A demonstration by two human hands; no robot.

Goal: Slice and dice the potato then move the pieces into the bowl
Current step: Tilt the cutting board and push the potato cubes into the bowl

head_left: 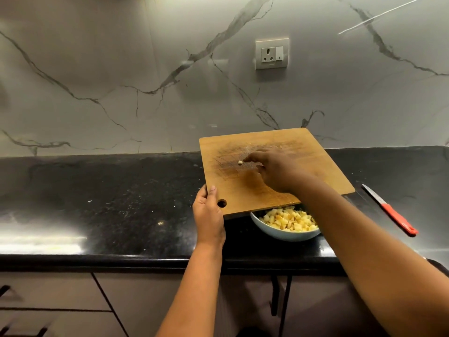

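The left hand (208, 216) grips the near-left corner of the wooden cutting board (315, 166), tilted over the white bowl (284, 235) of diced potato (289, 221) on the black counter (109, 203). The right hand (274, 170) rests on the board, fingers (251, 158) loosely extended, touching one last potato piece (240, 162). A red-handled knife (391, 210) lies at the right.

Dim warm light, countertop (97, 203) glare, blurred wide-angle edges

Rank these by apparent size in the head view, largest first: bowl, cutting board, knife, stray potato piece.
1. cutting board
2. bowl, partly hidden under the board
3. knife
4. potato piece
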